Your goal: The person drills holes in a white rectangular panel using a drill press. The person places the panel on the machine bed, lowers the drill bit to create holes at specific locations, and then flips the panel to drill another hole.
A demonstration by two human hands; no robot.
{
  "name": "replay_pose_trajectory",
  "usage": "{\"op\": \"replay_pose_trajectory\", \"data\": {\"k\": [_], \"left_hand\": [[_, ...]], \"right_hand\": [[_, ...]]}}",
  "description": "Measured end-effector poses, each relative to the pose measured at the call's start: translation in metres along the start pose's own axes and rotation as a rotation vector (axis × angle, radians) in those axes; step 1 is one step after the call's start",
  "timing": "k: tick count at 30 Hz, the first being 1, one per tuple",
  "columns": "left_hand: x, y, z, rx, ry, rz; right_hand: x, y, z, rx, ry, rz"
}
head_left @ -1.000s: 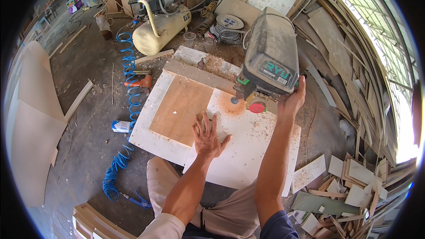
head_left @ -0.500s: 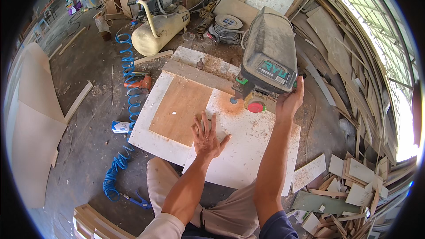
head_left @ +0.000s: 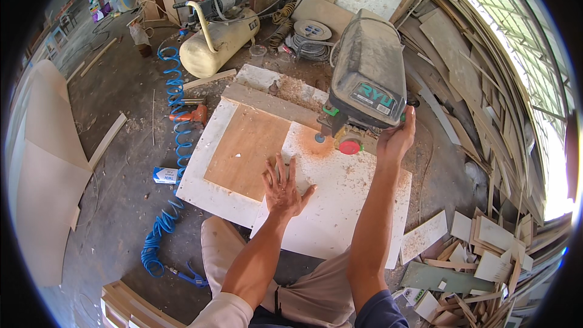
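Observation:
My left hand point(head_left: 284, 191) lies flat with spread fingers on a white board point(head_left: 331, 209), its fingertips near the edge of a brown wood panel point(head_left: 246, 152). A dusty grey bench drill press point(head_left: 367, 64) stands over the board's far part. Its round bit point(head_left: 319, 138) is at the board among reddish sawdust point(head_left: 313, 149). Beside the bit is a red round knob or button point(head_left: 350, 146). My right hand point(head_left: 396, 136) is raised at the right side of the machine's head, fingers curled round a part there, seemingly a feed handle, mostly hidden by the hand.
Left of the board lie a coiled blue air hose point(head_left: 176, 85), an orange power tool point(head_left: 193, 114) and a small blue-and-white box point(head_left: 165, 175). A cream air compressor point(head_left: 221, 42) and a cable reel point(head_left: 313, 30) stand behind. Wood offcuts point(head_left: 467, 249) pile up at the right.
Hardly anything differs. The drill press's head and my right hand appear shifted very slightly; my left hand stays flat in the same place.

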State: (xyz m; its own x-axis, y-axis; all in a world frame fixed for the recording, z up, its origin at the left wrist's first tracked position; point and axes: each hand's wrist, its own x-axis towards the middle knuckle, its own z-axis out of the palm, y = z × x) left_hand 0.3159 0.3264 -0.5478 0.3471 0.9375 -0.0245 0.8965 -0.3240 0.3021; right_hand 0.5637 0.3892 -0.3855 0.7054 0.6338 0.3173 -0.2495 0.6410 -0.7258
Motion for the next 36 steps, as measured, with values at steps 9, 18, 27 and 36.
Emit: {"op": "replay_pose_trajectory", "data": {"k": [9, 18, 27, 36], "left_hand": [[0.001, -0.002, 0.003, 0.004, -0.003, -0.003], [0.000, -0.001, 0.005, 0.008, 0.001, 0.000], [0.001, -0.002, 0.003, 0.002, -0.001, 0.000], [0.001, -0.003, 0.007, -0.003, 0.013, 0.004]], "right_hand": [[-0.003, 0.002, 0.006, -0.003, 0.006, -0.015], [0.003, 0.007, -0.020, -0.009, -0.060, -0.009], [-0.007, 0.003, -0.008, 0.014, -0.036, -0.014], [-0.011, 0.002, -0.003, -0.002, -0.010, -0.033]]}}
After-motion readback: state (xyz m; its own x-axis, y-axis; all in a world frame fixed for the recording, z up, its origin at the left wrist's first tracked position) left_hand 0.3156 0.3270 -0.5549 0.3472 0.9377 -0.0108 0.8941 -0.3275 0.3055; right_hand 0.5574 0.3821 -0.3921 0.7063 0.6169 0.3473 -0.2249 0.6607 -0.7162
